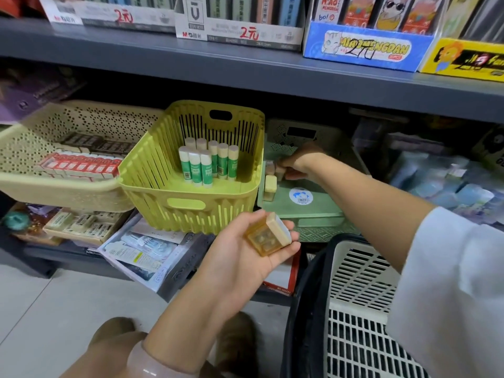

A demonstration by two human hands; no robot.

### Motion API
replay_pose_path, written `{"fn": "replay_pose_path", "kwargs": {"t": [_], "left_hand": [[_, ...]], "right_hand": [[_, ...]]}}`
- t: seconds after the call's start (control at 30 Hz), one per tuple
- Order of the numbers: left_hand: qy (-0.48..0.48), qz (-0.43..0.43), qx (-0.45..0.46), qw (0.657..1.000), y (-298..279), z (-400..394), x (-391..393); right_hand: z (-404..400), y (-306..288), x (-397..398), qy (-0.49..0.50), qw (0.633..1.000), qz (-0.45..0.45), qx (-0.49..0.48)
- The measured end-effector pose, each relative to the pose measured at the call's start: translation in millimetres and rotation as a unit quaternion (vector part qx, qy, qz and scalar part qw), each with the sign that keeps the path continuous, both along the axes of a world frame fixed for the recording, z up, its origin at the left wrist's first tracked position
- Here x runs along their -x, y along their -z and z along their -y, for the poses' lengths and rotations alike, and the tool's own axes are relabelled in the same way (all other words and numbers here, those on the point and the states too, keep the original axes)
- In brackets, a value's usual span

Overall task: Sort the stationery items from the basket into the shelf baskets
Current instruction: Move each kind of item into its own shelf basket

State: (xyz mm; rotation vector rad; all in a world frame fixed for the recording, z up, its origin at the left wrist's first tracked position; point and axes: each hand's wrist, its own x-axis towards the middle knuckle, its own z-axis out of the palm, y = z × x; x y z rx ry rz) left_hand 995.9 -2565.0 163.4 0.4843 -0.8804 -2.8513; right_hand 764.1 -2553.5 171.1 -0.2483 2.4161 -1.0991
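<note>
1. Far left of both hands: beige basket [32, 148] on the shelf [245, 69], rows of small boxes [79, 165] inside. Stiff card, light, stackable; not in hand now.
2. Up-left of the left hand: yellow-green basket [152, 173] with glue sticks [207, 165] standing upright in a cluster. Smooth round tubes, light, likely to tip or roll if knocked; best taken round the body, not the cap.
3. Left hand [245, 257]: palm up, fingers loosely curled under an amber sharpener [268, 237] with a cream lid. Hard plastic, light, slick faces; looks cradled more than pinched, so it could slide off. Better hold by judgement: thumb and fingers across the two flat sides, lid kept on.
4. Just above that: green basket [308, 205], small cream blocks [270, 186] at its left edge, probably more sharpeners, too blurred to be sure.
5. Right hand [297, 163]: reaching into the green basket, fingers curled on one small block; grip partly hidden.
6. Below the right arm: white basket [362, 309] with black rim, the source; contents not visible.
</note>
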Motion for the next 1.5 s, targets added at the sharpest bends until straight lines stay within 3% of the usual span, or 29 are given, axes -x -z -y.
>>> {"fn": "replay_pose_path", "kwargs": {"t": [0.13,0.2,0.27,0.37,0.47,0.53,0.67,0.8,0.9,0.97,1.03,1.13,1.23,1.4,1.5], "left_hand": [[0.007,-0.032,-0.009,0.999,0.6,0.5,-0.2],[0.0,-0.046,-0.027,0.999,2.6,0.2,1.0],[-0.002,-0.054,-0.028,0.998,5.5,-1.0,2.7],[0.002,-0.064,0.014,0.998,8.2,-5.8,4.1],[-0.001,-0.068,0.092,0.993,6.8,-10.9,5.0],[-0.006,-0.065,0.137,0.988,6.1,-13.5,5.8],[-0.006,-0.068,0.176,0.982,7.8,-14.1,5.4],[0.047,-0.058,0.196,0.978,8.5,-10.0,0.5],[0.061,-0.039,0.231,0.97,11.6,-6.5,-0.2],[0.06,-0.033,0.24,0.968,12.4,-4.9,-0.1],[0.056,-0.03,0.243,0.968,12.9,-3.0,-0.8],[0.051,-0.025,0.246,0.968,14.8,-0.7,-1.4],[0.048,-0.022,0.246,0.968,16.5,-0.6,-1.1],[0.055,-0.017,0.259,0.964,18.8,-0.4,-3.3],[0.052,-0.013,0.256,0.965,18.6,1.6,-5.0]], "right_hand": [[-4.0,4.3,3.2,-0.015,1.0,0.008,0.002],[-16.7,-6.0,3.5,-0.033,0.999,-0.03,-0.019],[-32.2,-22.1,-7.2,-0.072,0.995,-0.072,0.02],[-61.5,-47.0,-42.1,-0.201,0.969,-0.054,0.131],[-86.1,-62.1,-78.6,-0.365,0.929,-0.033,0.053],[-90.4,-61.0,-91.9,-0.414,0.909,-0.031,0.015],[-84.4,-54.1,-92.4,-0.362,0.929,-0.005,0.074],[-70.3,-51.2,-50.4,-0.128,0.976,-0.035,0.174],[-50.4,-35.7,-5.2,-0.007,0.992,-0.102,0.069],[-35.6,-21.0,11.6,-0.023,0.993,-0.103,-0.06],[-21.7,-5.8,13.4,-0.052,0.988,-0.08,-0.119],[-10.5,5.5,12.1,-0.09,0.988,-0.019,-0.123],[-12.9,1.7,19.2,-0.143,0.985,-0.024,-0.092],[-18.0,-0.4,21.1,-0.32,0.912,-0.096,-0.238],[-11.5,9.3,25.5,-0.331,0.906,-0.176,-0.196]]}}
